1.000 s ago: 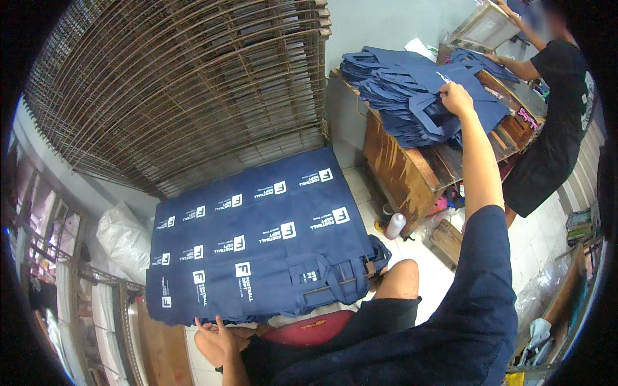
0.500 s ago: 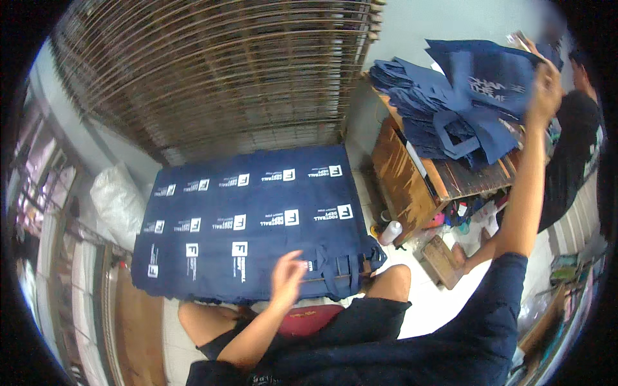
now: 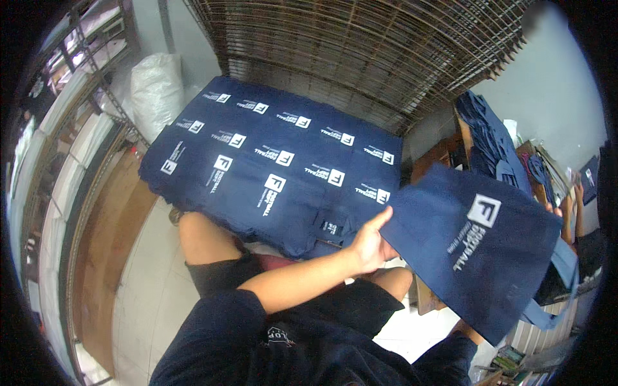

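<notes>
The left hand has its grip pinched on the left edge of a blue bag, held up near more blue bags laid flat. The right arm goes behind it, so I cannot tell the right hand's grip. A brown rack stands past them.

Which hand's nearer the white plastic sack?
Left hand: holds the navy bag by its left edge, right of the plastic sack. Right hand, mostly hidden behind the bag, farther right.
</notes>
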Demonstrator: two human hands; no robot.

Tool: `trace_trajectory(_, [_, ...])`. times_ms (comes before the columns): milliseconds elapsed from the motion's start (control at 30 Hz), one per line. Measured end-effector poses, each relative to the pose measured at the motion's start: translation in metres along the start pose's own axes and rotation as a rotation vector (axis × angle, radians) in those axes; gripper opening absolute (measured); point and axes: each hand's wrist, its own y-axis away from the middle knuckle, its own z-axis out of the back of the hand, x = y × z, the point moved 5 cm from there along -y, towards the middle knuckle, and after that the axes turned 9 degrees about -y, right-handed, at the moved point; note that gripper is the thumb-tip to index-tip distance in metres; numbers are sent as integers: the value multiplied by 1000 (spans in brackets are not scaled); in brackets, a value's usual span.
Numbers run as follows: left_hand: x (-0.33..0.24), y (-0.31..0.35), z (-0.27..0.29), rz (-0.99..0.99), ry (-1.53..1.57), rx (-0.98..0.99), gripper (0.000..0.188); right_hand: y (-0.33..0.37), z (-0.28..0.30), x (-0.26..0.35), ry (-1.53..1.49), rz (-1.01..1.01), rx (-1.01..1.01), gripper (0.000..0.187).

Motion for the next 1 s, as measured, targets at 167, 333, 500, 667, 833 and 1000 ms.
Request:
trace_trajectory(167, [-68, 41, 46, -352, -223, -212, 56, 24, -16, -126, -509, -324, -472, 87])
trace_trajectory(333, [-81, 75, 115, -428, -401, -419, 59, 117, -53, -219, -1389, -660, -497, 92])
trace_trajectory(500, [-71, 110, 210, -439, -527, -894, 55, 183, -81, -315, -510, -1162, -345, 42])
trace_trajectory(667, [-52, 148, 273, -293, -849, -1296, 41, 236, -87, -360, -381, -1331, -490, 30])
trace_trajectory(833, [-58, 158, 286, -369, -1047, -1428, 41, 249, -84, -358, -432, -1287, -530, 22])
trace_trajectory(1000, [-64, 168, 315, -319, -1360, -1490, 43, 255, -90, -350, -341, -1245, -508, 35])
